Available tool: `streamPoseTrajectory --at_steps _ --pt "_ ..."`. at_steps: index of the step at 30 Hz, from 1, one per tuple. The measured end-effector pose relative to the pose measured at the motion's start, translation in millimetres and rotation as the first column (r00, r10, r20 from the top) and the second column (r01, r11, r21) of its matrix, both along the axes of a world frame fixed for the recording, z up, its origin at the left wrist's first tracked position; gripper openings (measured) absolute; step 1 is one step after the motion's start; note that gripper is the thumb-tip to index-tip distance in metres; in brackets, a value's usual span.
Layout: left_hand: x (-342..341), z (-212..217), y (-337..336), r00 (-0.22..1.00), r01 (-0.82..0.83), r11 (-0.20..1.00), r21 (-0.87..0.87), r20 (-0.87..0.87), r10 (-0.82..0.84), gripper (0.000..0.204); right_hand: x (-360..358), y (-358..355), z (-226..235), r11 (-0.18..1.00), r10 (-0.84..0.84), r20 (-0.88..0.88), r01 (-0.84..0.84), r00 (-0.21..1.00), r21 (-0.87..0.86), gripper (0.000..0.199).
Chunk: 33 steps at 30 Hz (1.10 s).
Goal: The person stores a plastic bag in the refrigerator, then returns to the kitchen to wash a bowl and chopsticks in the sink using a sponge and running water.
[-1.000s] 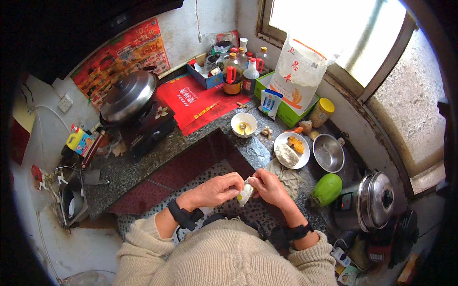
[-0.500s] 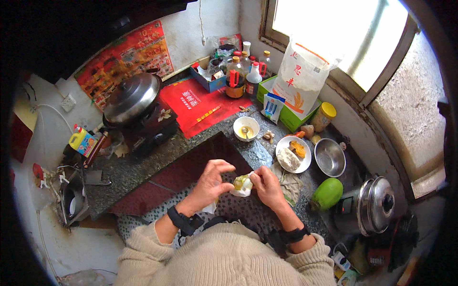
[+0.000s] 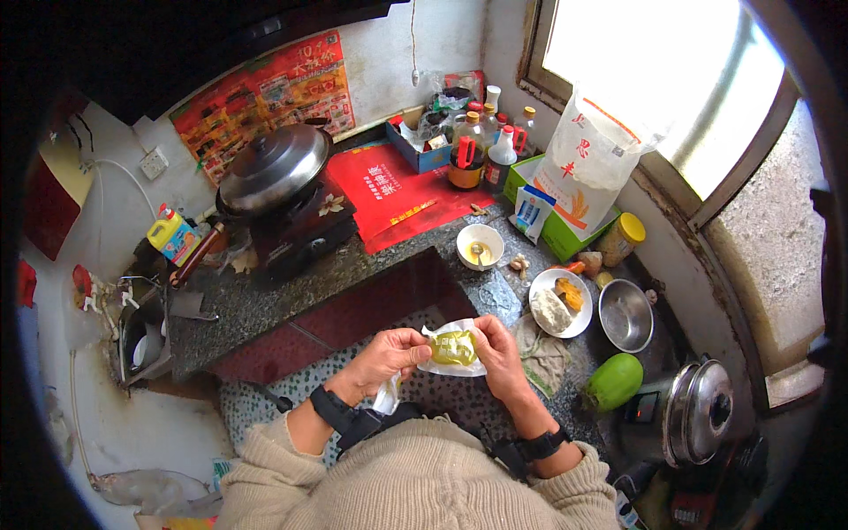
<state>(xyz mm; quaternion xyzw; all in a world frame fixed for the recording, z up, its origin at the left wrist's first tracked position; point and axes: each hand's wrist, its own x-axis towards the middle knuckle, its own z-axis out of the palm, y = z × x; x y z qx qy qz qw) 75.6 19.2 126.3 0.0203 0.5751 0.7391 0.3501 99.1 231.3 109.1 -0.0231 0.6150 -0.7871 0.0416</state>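
Between my two hands, a small green-and-white plastic packet (image 3: 452,350) is stretched out flat in front of my body. My left hand (image 3: 380,360) pinches its left edge with thumb and forefinger, while my right hand (image 3: 502,358) grips the right edge. Below the left hand's fingers hangs another small white wrapper-like piece (image 3: 387,396), and its kind is unclear. A crumpled cloth (image 3: 541,353) lies on the counter just beyond my right hand. Past it stand a white plate (image 3: 580,324) with a pale block and orange pieces, and a white bowl (image 3: 480,231) with yellowish liquid and a spoon.
A steel bowl (image 3: 626,315), a green gourd-like fruit (image 3: 614,382) and a lidded steel pot (image 3: 702,411) line the right side. A lidded wok (image 3: 276,168) sits on a cooker at left. Bottles (image 3: 466,150) and a large white bag (image 3: 587,159) stand at the back.
The packet, earlier bunched up, is now spread flat with its green face showing. My left fingers, earlier raised and apart, have closed on its edge. The view has shifted slightly.
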Motion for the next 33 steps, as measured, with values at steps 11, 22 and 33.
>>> streamPoseTrajectory --at_steps 11,22,33 --pt "0 -9 18 0.954 -0.128 0.978 -0.165 -0.291 0.076 0.015 14 6 -14 0.883 0.118 0.236 0.006 0.965 -0.469 0.025" --pt "-1 -21 56 0.961 -0.134 0.942 -0.308 -0.272 0.048 0.013 30 21 -46 0.796 0.157 0.299 0.058 0.941 -0.602 0.038" --pt "-5 -41 98 0.978 -0.194 0.973 -0.123 -0.105 0.182 0.013 45 47 -64 0.707 0.057 0.336 0.199 0.94 -0.678 0.038"
